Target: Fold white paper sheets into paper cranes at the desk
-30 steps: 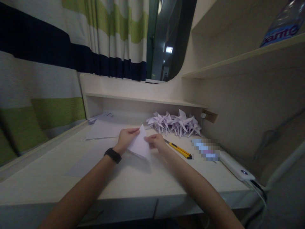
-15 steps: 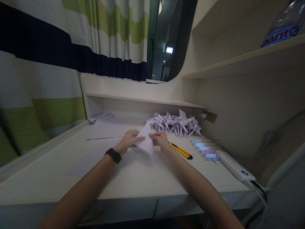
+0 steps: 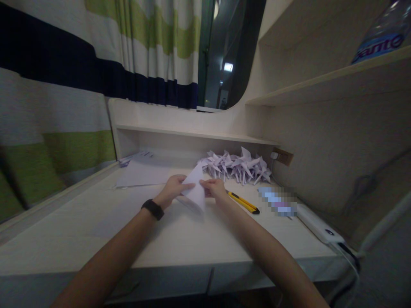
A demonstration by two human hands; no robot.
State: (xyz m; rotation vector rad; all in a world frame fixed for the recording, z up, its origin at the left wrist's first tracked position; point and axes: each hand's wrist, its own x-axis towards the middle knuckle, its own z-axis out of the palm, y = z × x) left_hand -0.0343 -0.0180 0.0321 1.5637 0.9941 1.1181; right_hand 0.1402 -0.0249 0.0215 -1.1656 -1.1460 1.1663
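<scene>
A folded white paper piece point(image 3: 196, 188) with a pointed top is pinched between both hands just above the desk point(image 3: 180, 239). My left hand point(image 3: 171, 188), with a black band on its wrist, grips the paper's left side, fingers closed on it. My right hand point(image 3: 214, 188) pinches the right side. Behind them, near the back of the desk, lies a heap of folded paper cranes point(image 3: 236, 166).
A yellow utility knife point(image 3: 243, 202) lies just right of my right hand. A white power strip point(image 3: 319, 228) with a cable sits at the desk's right edge. Flat sheets of paper point(image 3: 141, 174) rest at the back left. A bottle point(image 3: 382, 32) stands on the upper shelf.
The wide paper shape has been folded narrower between my hands, and both hands have drawn closer together and slightly further back on the desk.
</scene>
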